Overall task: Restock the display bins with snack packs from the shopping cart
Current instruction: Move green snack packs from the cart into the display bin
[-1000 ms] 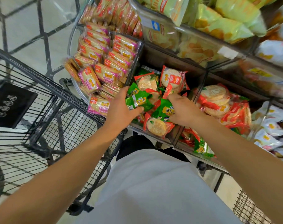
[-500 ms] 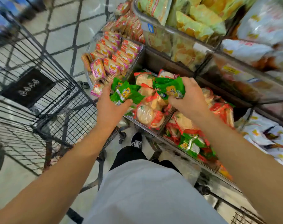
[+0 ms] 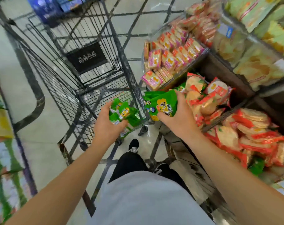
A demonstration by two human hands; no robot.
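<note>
1. Your left hand curls round a bunch of small green snack packs, held over the near corner of the wire shopping cart; fingers wrapped, nothing slack.

2. Your right hand clamps a second bundle of green packs between thumb and fingers, hovering at the front edge of the middle display bin, between cart and display.

3. That middle bin holds a loose heap of red-wrapped rice crackers, with a green pack or two showing at its left edge. Its back half shows bare dark floor, so there is room left.

4. The bin to the left carries pink-wrapped biscuit packs in tidy rows and looks well filled. The bin to the right is piled with more red-wrapped crackers, some green at the front corner.

5. The cart basket, as far as the blurred view shows, is nearly bare: mesh floor visible, and the only green seen low in it lies beneath your left hand. Whether that is loose stock or part of the handful cannot be told.

6. Judged from this, the restock is late in its run: bins mostly stocked, cart almost spent. What is left is to place both handfuls of green packs in a bin, then clear any strays from the cart.
</note>
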